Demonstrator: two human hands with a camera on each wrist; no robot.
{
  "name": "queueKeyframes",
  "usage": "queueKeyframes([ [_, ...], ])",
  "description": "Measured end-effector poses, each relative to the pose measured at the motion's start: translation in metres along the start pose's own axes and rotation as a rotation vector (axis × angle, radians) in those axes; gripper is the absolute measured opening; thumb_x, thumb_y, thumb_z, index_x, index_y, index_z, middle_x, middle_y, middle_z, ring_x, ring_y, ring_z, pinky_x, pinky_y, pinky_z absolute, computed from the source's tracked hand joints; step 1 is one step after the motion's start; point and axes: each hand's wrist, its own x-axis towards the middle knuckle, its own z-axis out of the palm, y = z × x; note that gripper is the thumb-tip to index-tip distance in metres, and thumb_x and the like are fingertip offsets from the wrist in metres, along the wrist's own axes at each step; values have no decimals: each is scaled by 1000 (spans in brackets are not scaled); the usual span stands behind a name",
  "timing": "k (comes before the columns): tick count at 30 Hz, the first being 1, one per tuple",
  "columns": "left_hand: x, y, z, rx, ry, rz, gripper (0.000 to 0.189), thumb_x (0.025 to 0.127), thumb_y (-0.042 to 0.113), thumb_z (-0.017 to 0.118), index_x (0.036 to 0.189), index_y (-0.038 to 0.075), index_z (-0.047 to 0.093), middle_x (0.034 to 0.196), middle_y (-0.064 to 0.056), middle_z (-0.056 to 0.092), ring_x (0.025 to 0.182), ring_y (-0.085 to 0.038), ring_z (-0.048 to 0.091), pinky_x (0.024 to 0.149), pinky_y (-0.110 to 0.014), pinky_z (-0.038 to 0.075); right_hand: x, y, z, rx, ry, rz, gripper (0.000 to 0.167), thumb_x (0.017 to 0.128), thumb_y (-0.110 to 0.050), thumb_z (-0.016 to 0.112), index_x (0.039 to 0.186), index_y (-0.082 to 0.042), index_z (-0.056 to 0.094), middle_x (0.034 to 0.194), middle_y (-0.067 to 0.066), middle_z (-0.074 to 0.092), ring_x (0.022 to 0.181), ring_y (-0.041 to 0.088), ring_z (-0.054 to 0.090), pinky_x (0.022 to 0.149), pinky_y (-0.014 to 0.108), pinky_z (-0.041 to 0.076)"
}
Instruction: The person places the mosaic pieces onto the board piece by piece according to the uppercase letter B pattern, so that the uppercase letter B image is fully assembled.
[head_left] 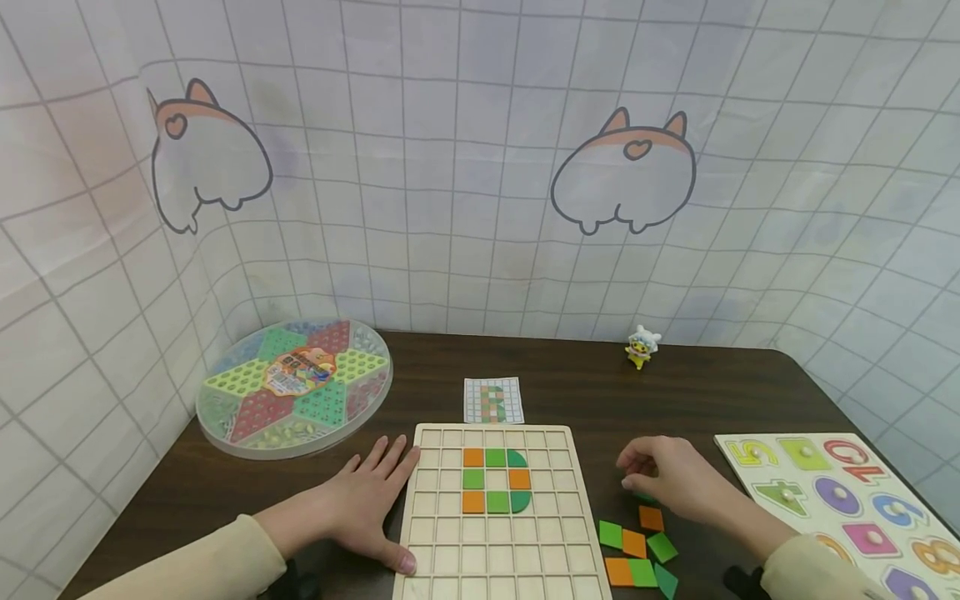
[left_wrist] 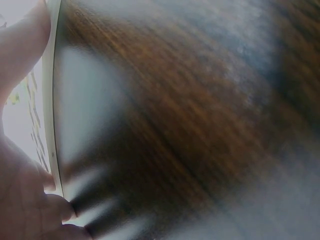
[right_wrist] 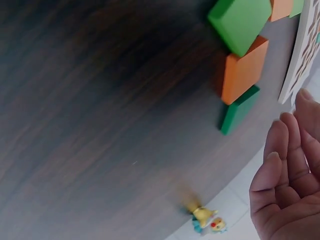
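Observation:
My left hand lies spread at the left edge of a pale wooden grid board, its thumb and fingertips touching the rim. Orange square tiles, light green square tiles and two dark green rounded tiles surround a bare cell on it. Right of the board, my right hand hovers with loosely curled fingers; the right wrist view shows nothing held. Below it lie loose tiles, among them an orange tile, a green tile and a partly hidden dark green piece.
A printed pattern card lies behind the board. At the back left stands a round game box; a number puzzle board occupies the right side. A small yellow figurine stands near the table's back edge.

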Motion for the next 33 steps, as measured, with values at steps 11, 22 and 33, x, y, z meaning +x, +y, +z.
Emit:
queueKeyframes([
  [11,-7,10,-8,21,-11,-7,133,73,78,75,165,7,11,171,-23,7,158,-47,7,117,-73,20,-1,18,-2,-100,1,87,23,87,-19,82,102,-5,71,91,-1,70,81,11,63,70,31,54],
  [22,10,-14,11,23,23,22,143,63,96,62,167,15,5,173,-19,2,158,-46,4,116,-75,19,4,22,0,-97,-47,114,14,86,-15,83,89,-9,71,79,-3,66,72,11,59,64,29,50],
  [33,6,-7,6,24,16,6,143,63,95,63,166,15,6,173,-19,4,159,-45,5,116,-74,20,-6,4,12,-69,-122,-93,21,85,-32,84,97,-18,74,97,-8,68,88,8,61,76,31,54],
])
